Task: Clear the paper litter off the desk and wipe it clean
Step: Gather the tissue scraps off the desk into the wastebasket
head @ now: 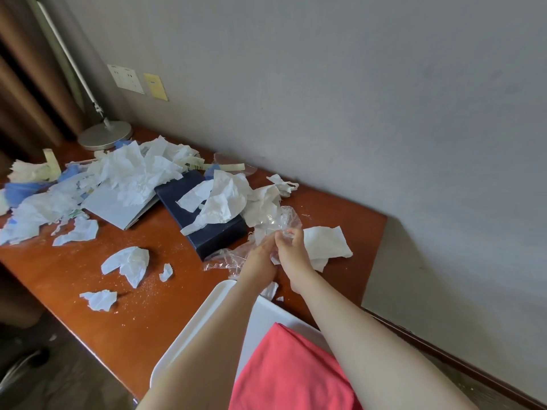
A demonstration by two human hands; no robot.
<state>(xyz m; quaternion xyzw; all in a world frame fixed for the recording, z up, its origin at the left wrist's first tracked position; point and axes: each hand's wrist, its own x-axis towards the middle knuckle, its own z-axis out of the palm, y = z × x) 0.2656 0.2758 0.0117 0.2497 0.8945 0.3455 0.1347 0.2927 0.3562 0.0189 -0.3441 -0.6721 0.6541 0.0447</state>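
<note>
Head view, grip: the left hand [260, 255] and right hand [291, 250] are meeting, fingers curling round a crumpled clear plastic wrapper [272, 223] and pinching it between them.
Paper litter: torn white paper scraps [130, 173] are lying heaped at the far left of the worktop [165, 309], over a dark box [207, 232] and a grey booklet [115, 208]; single pieces are lying nearer.
Wiping cloth: a pink cloth [293, 374] is sitting in a white tray [192, 329], unused.
Risk: the slick wrapper may be slipping loose, or dragging nearby tissue off the edge.
Hidden: fingertips are buried in plastic; fine crumbs are hard to make out.
</note>
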